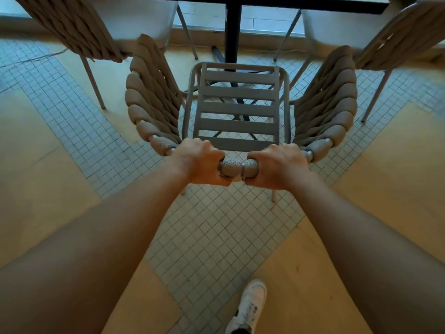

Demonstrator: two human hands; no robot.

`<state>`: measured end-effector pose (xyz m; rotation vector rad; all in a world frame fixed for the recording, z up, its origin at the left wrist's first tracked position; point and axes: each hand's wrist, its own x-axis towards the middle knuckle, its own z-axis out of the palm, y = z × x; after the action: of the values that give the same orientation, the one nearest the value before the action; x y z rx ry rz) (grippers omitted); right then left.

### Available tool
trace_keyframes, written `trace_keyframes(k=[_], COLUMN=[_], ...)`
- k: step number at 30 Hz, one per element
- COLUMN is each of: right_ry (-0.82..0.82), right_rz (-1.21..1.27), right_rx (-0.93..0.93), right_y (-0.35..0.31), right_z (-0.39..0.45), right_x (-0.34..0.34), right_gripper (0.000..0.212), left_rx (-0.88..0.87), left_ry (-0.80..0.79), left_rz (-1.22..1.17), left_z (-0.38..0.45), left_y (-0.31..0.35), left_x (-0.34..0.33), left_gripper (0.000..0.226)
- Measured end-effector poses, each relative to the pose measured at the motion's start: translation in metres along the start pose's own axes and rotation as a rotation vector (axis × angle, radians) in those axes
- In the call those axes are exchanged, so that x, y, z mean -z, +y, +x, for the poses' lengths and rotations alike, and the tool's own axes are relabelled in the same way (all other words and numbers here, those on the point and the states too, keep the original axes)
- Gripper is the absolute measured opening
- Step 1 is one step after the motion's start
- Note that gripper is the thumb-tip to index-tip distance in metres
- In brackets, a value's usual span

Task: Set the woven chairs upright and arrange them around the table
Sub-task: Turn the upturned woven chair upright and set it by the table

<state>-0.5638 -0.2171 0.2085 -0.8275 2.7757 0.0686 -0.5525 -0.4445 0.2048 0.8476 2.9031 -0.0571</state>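
A woven chair [237, 109] stands upright right in front of me, facing the table [265, 2], with a grey slatted seat and thick tan rope wound around its curved back. My left hand [199, 162] and my right hand [277, 166] both grip the top rail of its back, close together. The black table pedestal [233, 32] rises just beyond the seat. Two more woven chairs stand upright, one at the upper left [72, 27] and one at the upper right [395, 37], each beside the table.
Two pale chairs [142, 18] sit on the far side of the table by a window. The floor mixes small grey tiles and tan wood panels. My white shoe [250, 307] is at the bottom. A cable [36, 59] lies on the floor at the left.
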Motion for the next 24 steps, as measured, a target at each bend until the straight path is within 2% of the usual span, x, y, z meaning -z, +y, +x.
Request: trace_keyframes(k=[3, 10, 13, 16, 24], right_ry=[-0.004, 0.012, 0.02, 0.025, 0.053], right_rz=[-0.003, 0.006, 0.002, 0.007, 0.006], right_rx=[0.016, 0.057, 0.076, 0.074, 0.095], right_y=[0.013, 0.032, 0.037, 0.041, 0.044], right_z=[0.018, 0.046, 0.053, 0.06, 0.067], right_x=[0.005, 0.015, 0.017, 0.019, 0.016], right_gripper=[0.045, 0.043, 0.041, 0.041, 0.044], left_rx=[0.015, 0.037, 0.05, 0.066, 0.05], left_ry=[0.003, -0.015, -0.024, -0.008, 0.007], left_rz=[-0.008, -0.013, -0.018, -0.008, -0.075], left_z=[0.017, 0.044, 0.05, 0.055, 0.06], left_y=[-0.01, -0.029, -0.032, -0.035, -0.042], left_x=[0.002, 0.004, 0.007, 0.009, 0.006], left_gripper=[0.068, 0.062, 0.069, 0.075, 0.075])
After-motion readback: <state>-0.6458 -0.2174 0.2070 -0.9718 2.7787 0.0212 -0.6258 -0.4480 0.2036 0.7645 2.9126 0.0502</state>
